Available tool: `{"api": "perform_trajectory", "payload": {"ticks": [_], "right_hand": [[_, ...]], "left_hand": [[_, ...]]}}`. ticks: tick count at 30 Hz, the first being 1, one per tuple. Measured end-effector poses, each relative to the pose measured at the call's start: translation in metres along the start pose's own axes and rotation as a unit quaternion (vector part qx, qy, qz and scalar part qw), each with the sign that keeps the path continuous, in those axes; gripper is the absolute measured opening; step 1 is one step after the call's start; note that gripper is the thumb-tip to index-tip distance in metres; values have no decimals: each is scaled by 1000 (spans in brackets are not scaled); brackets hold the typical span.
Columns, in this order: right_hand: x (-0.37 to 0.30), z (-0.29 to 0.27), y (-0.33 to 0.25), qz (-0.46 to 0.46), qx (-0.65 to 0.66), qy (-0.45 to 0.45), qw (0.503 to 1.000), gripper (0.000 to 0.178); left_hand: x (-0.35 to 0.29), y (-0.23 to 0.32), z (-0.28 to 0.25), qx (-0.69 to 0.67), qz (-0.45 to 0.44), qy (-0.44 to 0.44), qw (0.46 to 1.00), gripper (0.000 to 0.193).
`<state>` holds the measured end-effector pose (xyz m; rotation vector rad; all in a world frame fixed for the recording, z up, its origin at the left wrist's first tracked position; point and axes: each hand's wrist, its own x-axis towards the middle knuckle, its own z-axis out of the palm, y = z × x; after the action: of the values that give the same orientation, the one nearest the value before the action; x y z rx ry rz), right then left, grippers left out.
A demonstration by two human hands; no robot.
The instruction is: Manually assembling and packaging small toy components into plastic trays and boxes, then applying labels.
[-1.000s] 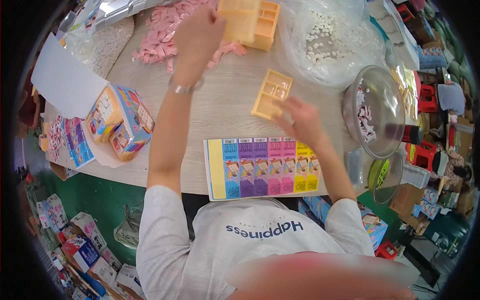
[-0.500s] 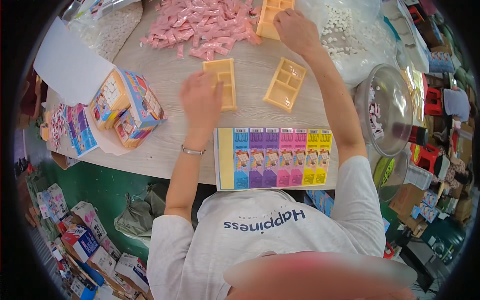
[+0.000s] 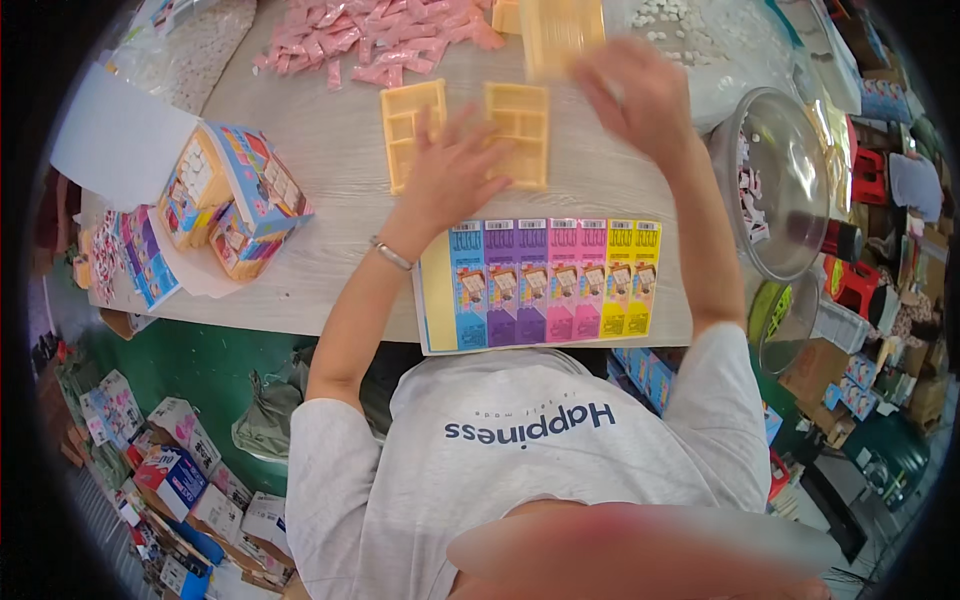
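My left hand (image 3: 452, 168) lies with fingers spread across two pale yellow compartment trays. The left tray (image 3: 402, 103) and the right tray (image 3: 530, 100) stand side by side on the table, with dividers showing. My right hand (image 3: 638, 98), smeared by motion, grips the edge of a third yellow tray (image 3: 562, 35) at the far side. That tray is blurred too, and the fingers on it are partly hidden. Behind it, part of another yellow tray (image 3: 506, 16) shows.
Pink wrapped packets (image 3: 370, 40) are heaped at the back. A colourful sheet of labels (image 3: 545, 285) lies at the near edge. An open display box (image 3: 250, 190) stands left; a steel bowl (image 3: 770, 255) stands right. White pieces (image 3: 670, 15) lie in plastic at the back right.
The right-hand tray now stands straighter and closer to the left one. My left hand has moved right over both. My right hand has shifted right and nearer, with another tray.
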<state>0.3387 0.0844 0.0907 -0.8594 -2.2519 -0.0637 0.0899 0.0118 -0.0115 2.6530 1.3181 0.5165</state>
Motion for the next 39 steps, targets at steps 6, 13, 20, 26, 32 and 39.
{"api": "perform_trajectory", "payload": {"ticks": [6, 13, 20, 26, 32, 39], "right_hand": [[-116, -8, -52, 72, 26, -233, 970, 7], [-105, 51, -68, 66, 5, -240, 968, 12], [-41, 33, -21, 95, -38, -30, 994, 11], [44, 76, 77, 80, -98, -120, 985, 12], [49, 73, 73, 207, -9, -1, 978, 13], [-25, -15, -9, 13, 37, -153, 987, 9]], "left_hand": [[-32, -35, -12, -34, 17, 18, 999, 39], [-46, -60, -18, -34, 69, -9, 997, 48], [-13, -17, -31, -46, 27, 56, 997, 65], [7, -8, 6, 2, 11, 20, 1000, 54], [6, -14, 10, -29, -23, 39, 999, 42], [-3, -25, 11, -26, -51, 53, 997, 38]]}}
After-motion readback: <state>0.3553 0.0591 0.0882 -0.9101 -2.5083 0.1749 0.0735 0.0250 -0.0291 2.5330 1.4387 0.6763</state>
